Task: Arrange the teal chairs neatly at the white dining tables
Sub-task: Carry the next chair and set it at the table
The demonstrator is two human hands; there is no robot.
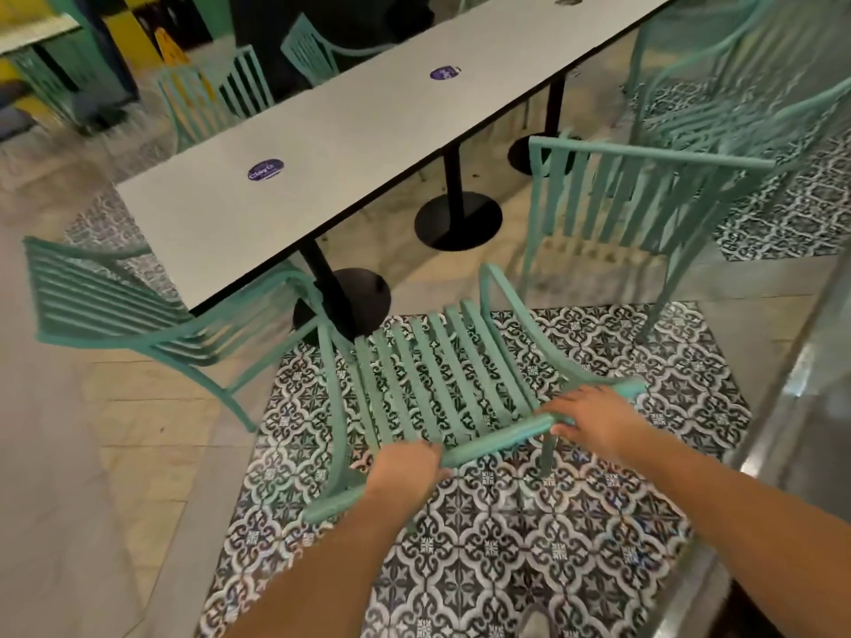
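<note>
The task looks only partly done: both the left hand [407, 462] and the right hand [594, 419] grip the top rail of one teal chair [428, 384] standing near the white bench [350, 145], not yet tucked under it, while neighbouring chairs [635, 200] stand askew.

Nearest teal chair [428, 389], just in front of the white table [368, 126]: slatted seat and tubular top rail, seemingly painted metal, matt with a faintly grainy coating. Left hand [405, 467] and right hand [594, 419] grip that rail.

The table has a smooth, flat top with a satin sheen and a dark edge band. Round purple stickers [265, 169] on it are glossy. The pedestal bases [458, 221] beneath it are black, smooth and semi-gloss.

Patterned floor tiles [575, 522] under the near chair are black-and-white and smooth, slightly reflective. The plain beige tiles [152, 407] left of the table are dull.
</note>
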